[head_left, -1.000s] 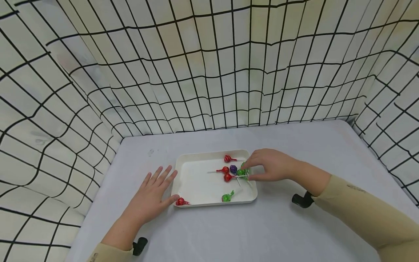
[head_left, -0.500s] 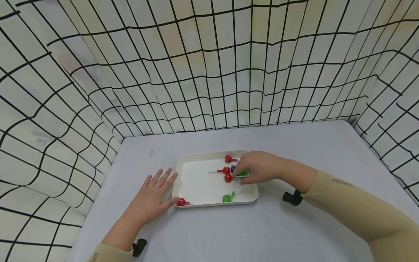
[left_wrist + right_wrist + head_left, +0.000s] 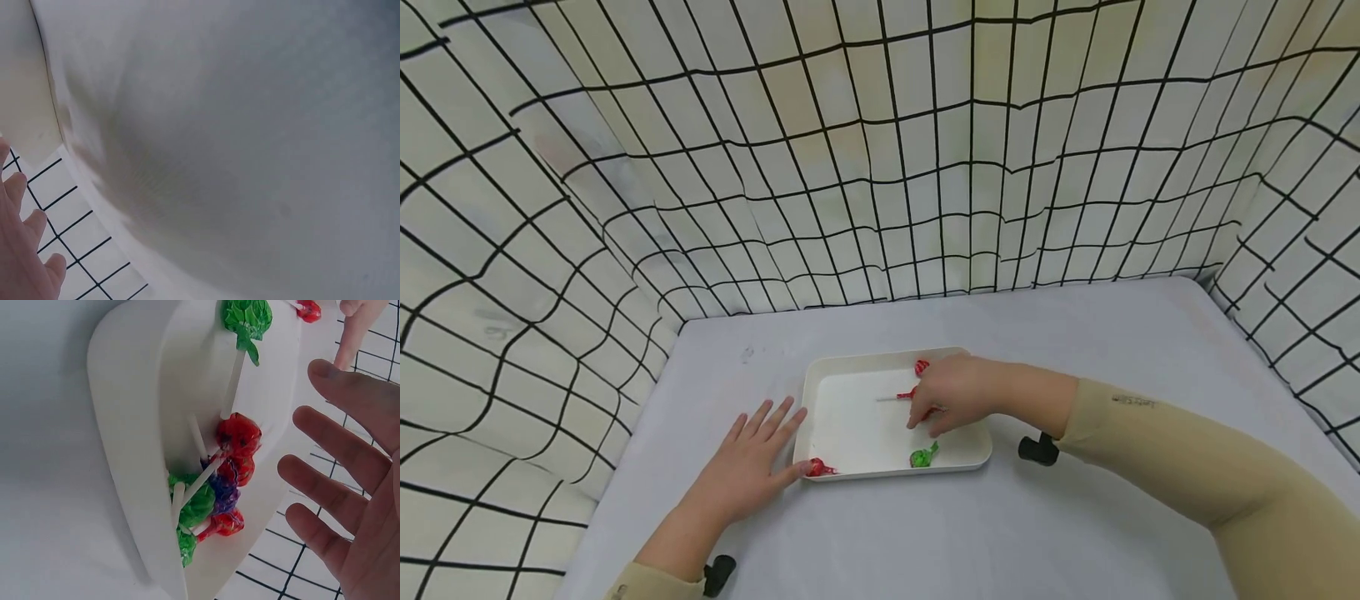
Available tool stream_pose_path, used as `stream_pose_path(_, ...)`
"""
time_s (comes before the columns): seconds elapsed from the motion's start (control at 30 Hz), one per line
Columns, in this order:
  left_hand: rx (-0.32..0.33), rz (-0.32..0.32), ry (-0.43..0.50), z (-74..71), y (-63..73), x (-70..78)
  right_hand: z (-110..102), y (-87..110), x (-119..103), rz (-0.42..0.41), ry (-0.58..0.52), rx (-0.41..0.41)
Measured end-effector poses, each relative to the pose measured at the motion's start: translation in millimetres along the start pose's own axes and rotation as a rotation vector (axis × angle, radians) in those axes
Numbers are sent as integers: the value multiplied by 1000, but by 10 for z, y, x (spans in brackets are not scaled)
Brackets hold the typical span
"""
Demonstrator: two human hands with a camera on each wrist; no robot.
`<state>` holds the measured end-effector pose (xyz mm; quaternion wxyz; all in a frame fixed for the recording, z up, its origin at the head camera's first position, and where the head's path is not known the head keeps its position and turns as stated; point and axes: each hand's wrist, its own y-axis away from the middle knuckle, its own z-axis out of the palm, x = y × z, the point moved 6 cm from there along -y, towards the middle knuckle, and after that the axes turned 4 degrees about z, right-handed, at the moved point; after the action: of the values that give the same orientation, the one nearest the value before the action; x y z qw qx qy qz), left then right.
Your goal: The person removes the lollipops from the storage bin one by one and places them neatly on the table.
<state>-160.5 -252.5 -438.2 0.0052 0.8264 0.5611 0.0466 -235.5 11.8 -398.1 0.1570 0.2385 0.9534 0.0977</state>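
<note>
My right hand (image 3: 953, 388) moved left over the lollipops (image 3: 239, 434) in the tray (image 3: 846, 412), lower centre; fingers loosely spread, nothing held, pops probably within grasp. Left hand (image 3: 743, 477) unmoved, splayed, empty, tray's left edge.

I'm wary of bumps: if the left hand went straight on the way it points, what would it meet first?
The left hand would probably meet the left rim of the white tray first, close ahead. Its height is hard to judge, so it might pass above.
</note>
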Motion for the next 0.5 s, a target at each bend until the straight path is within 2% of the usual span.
stream_pose_path(0.23,-8,8,13,13,7,16,81,-74,-80,61,9,-71)
stream_pose_path(0.5,-4,6,12,-8,-7,38,188,-125,-136,49,19,-91)
